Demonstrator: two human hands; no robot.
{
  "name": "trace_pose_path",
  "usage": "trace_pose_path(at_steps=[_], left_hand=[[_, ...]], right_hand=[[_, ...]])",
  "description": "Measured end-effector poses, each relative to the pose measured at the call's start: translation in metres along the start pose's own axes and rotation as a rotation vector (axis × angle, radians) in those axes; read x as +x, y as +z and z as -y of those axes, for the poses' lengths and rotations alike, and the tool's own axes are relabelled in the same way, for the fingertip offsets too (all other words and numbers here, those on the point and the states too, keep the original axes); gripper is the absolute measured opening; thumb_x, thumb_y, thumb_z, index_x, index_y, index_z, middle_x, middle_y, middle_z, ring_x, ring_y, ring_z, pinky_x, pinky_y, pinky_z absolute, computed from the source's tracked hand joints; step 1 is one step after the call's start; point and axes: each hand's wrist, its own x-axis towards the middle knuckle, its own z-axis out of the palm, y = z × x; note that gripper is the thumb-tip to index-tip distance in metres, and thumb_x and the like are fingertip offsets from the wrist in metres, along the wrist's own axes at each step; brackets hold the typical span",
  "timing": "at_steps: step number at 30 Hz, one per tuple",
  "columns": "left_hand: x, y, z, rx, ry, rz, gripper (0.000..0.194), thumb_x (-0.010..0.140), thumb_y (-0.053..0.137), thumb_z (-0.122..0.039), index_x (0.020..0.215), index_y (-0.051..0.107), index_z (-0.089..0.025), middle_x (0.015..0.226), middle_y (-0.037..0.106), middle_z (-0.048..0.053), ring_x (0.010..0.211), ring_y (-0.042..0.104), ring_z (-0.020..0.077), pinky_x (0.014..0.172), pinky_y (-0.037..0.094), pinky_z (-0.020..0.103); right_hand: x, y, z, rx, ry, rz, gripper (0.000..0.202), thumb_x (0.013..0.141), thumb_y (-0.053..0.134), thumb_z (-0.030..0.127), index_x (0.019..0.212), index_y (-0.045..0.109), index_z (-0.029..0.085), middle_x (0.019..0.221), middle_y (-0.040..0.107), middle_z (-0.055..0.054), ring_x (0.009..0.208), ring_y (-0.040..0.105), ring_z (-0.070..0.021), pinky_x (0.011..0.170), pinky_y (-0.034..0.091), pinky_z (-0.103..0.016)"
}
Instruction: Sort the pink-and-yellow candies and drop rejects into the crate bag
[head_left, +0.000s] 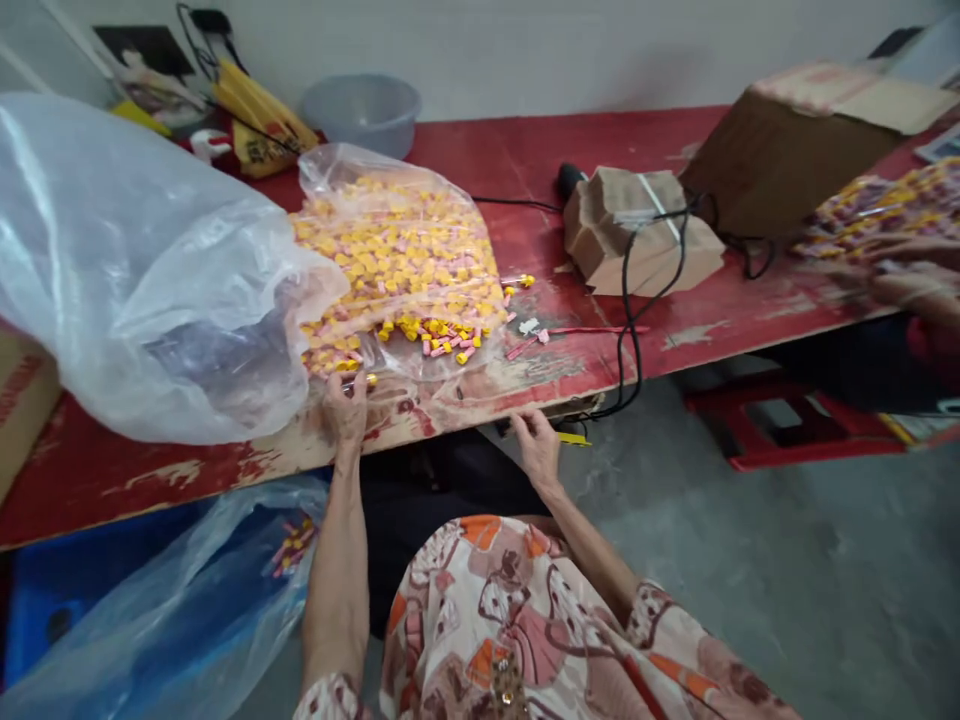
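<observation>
The left hand [346,408] rests on the near edge of the red desk [750,310], fingers pinching a small yellow piece [370,380]. The right hand [537,444] lies loosely curled on that edge, holding nothing. A pile of yellow and pink pieces [397,270] sits on clear plastic just past the left hand.

Parts pile [397,270] left of wrapped bundle [637,240]

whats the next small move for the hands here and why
Probably the left hand should reach forward into the loose yellow and pink pieces at the open mouth of the clear bag. Both hands rest at the near edge of the red table, the right hand seemingly empty, and that spill is the closest supply.
</observation>
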Motion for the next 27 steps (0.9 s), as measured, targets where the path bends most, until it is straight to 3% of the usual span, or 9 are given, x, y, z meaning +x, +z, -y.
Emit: trace_pose_path(at_steps=[4, 8, 12, 15, 20, 22, 25, 27], left_hand=[[0.005, -0.002, -0.004, 0.032, -0.018, 0.025, 0.015, 0.102, 0.067, -0.035, 0.095, 0.056, -0.027, 0.100, 0.075, 0.006, 0.100, 0.076, 0.0275, 0.103, 0.067, 0.044], [0.007, -0.003, -0.008, 0.076, 0.000, 0.032, 0.010, 0.104, 0.064, -0.027, 0.098, 0.056, -0.026, 0.103, 0.071, 0.001, 0.103, 0.073, 0.0231, 0.109, 0.065, 0.041], [0.008, -0.006, -0.014, 0.119, 0.000, 0.037, 0.013, 0.105, 0.063, -0.024, 0.098, 0.052, -0.026, 0.102, 0.069, -0.002, 0.102, 0.071, 0.0221, 0.109, 0.065, 0.045], [0.008, -0.008, -0.019, 0.146, -0.006, 0.018, 0.017, 0.105, 0.061, -0.023, 0.095, 0.048, -0.027, 0.098, 0.067, -0.002, 0.099, 0.071, 0.0217, 0.105, 0.066, 0.044], [0.011, -0.006, -0.023, 0.211, -0.010, -0.014, 0.017, 0.103, 0.060, -0.022, 0.093, 0.048, -0.027, 0.098, 0.065, -0.002, 0.104, 0.071, 0.0211, 0.112, 0.063, 0.042], [0.012, -0.005, -0.024, 0.243, -0.011, -0.034, 0.018, 0.102, 0.059, -0.020, 0.091, 0.047, -0.026, 0.097, 0.063, -0.001, 0.106, 0.070, 0.0207, 0.114, 0.061, 0.041], [0.012, -0.006, -0.025, 0.264, -0.012, -0.056, 0.018, 0.101, 0.059, -0.020, 0.089, 0.046, -0.026, 0.092, 0.061, -0.001, 0.101, 0.070, 0.0197, 0.108, 0.062, 0.037], [0.010, -0.008, -0.025, 0.259, -0.013, -0.065, 0.016, 0.100, 0.061, -0.022, 0.090, 0.049, -0.025, 0.090, 0.061, -0.002, 0.095, 0.070, 0.0201, 0.100, 0.063, 0.036]], right_hand=[[-0.027, -0.057, -0.031, -0.031, 0.257, -0.184, 0.064, 0.084, 0.073, 0.087, 0.087, 0.077, 0.024, 0.080, 0.078, -0.005, 0.074, 0.065, -0.0235, 0.073, 0.052, -0.035], [-0.051, -0.083, -0.064, 0.043, 0.478, -0.336, 0.069, 0.080, 0.074, 0.092, 0.083, 0.070, 0.024, 0.071, 0.074, -0.004, 0.061, 0.053, -0.0183, 0.063, 0.043, -0.032], [-0.066, -0.081, -0.090, 0.096, 0.575, -0.373, 0.067, 0.081, 0.065, 0.092, 0.079, 0.062, 0.026, 0.068, 0.068, -0.003, 0.055, 0.045, -0.0146, 0.059, 0.039, -0.031], [-0.067, -0.077, -0.101, 0.103, 0.576, -0.350, 0.054, 0.083, 0.065, 0.079, 0.081, 0.064, 0.025, 0.070, 0.067, -0.002, 0.057, 0.049, -0.0154, 0.061, 0.043, -0.031], [-0.066, -0.077, -0.116, 0.014, 0.518, -0.345, 0.034, 0.084, 0.071, 0.055, 0.096, 0.078, 0.024, 0.105, 0.078, -0.007, 0.077, 0.066, -0.0193, 0.081, 0.058, -0.037], [-0.067, -0.075, -0.120, -0.056, 0.500, -0.305, 0.037, 0.089, 0.068, 0.058, 0.092, 0.080, 0.024, 0.105, 0.080, -0.010, 0.085, 0.070, -0.0228, 0.084, 0.060, -0.039], [-0.072, -0.070, -0.121, -0.100, 0.504, -0.243, 0.053, 0.098, 0.058, 0.071, 0.076, 0.073, 0.025, 0.080, 0.074, -0.009, 0.075, 0.068, -0.0256, 0.075, 0.060, -0.039], [-0.072, -0.067, -0.116, -0.154, 0.438, -0.240, 0.055, 0.100, 0.056, 0.071, 0.074, 0.070, 0.025, 0.083, 0.075, -0.011, 0.076, 0.068, -0.0262, 0.075, 0.060, -0.040]])
